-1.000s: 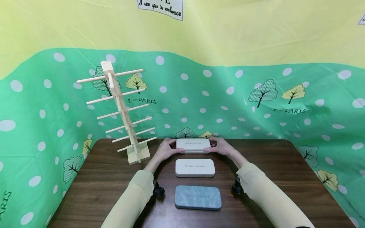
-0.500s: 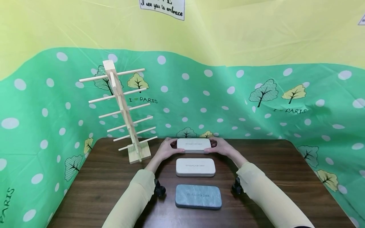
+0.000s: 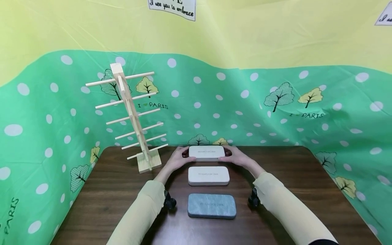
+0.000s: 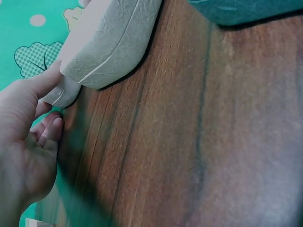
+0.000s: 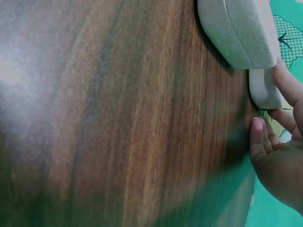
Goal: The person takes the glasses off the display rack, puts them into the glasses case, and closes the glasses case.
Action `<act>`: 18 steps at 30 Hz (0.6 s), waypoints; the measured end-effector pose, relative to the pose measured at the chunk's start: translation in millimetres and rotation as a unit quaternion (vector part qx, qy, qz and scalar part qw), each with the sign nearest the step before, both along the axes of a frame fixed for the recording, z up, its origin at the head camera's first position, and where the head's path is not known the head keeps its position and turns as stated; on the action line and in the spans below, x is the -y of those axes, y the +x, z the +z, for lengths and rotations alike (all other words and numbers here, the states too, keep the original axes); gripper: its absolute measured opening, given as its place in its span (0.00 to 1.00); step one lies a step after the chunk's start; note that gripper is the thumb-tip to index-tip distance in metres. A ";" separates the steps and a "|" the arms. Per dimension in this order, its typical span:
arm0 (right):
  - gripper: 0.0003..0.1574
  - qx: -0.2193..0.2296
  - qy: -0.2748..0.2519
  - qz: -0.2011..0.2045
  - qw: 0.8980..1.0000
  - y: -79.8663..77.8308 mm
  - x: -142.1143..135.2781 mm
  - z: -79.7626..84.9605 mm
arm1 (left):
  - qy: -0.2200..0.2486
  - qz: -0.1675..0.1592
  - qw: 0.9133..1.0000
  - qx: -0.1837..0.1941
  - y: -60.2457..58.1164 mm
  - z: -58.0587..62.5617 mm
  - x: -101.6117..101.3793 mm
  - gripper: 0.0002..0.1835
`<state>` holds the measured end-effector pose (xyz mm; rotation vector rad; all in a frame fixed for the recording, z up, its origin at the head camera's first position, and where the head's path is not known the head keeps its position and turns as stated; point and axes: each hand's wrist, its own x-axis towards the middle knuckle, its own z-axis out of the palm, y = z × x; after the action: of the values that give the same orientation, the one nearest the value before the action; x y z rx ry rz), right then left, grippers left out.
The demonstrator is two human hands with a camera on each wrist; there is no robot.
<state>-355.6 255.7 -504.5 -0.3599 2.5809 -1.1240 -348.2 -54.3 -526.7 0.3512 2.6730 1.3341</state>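
Note:
Three hard glasses cases lie in a column down the middle of the dark wooden table. At the far edge is a white glasses case [image 3: 206,152], held at its two ends. My left hand [image 3: 178,158] grips its left end, thumb at the front and fingers behind. On the opposite end my right hand [image 3: 237,157] does the same. Nearer stands an off-white glasses case [image 3: 208,176], and closest to me a marbled blue one [image 3: 211,206]. In both wrist views the off-white case [image 4: 116,45] partly hides the held case [image 5: 264,90].
A wooden rack [image 3: 131,112] with several pairs of pegs stands at the back left, close to my left hand. Behind the table [image 3: 294,190] hangs a green and yellow printed cloth [image 3: 232,98].
Both hands keep their hold on the far white case, which stays in place. The head view has shifted slightly, so the table and cases appear a little higher.

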 end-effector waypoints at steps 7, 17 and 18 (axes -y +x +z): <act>0.50 0.001 0.001 -0.010 1.000 5.8 -2.1 0.8 | 0.003 -0.018 1.000 0.007 6.2 6.1 6.8 0.41; 0.47 -0.005 0.012 -0.026 1.000 22.6 -11.7 10.8 | -0.024 -0.056 0.998 -0.018 21.7 22.9 18.6 0.40; 0.47 -0.003 0.016 -0.022 1.000 24.4 -12.1 11.3 | -0.037 -0.064 0.997 -0.025 24.6 24.3 20.1 0.40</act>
<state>-331.2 267.7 -493.2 -0.3005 2.6218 -1.0955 -323.6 -74.4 -502.5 0.5443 2.6799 1.2028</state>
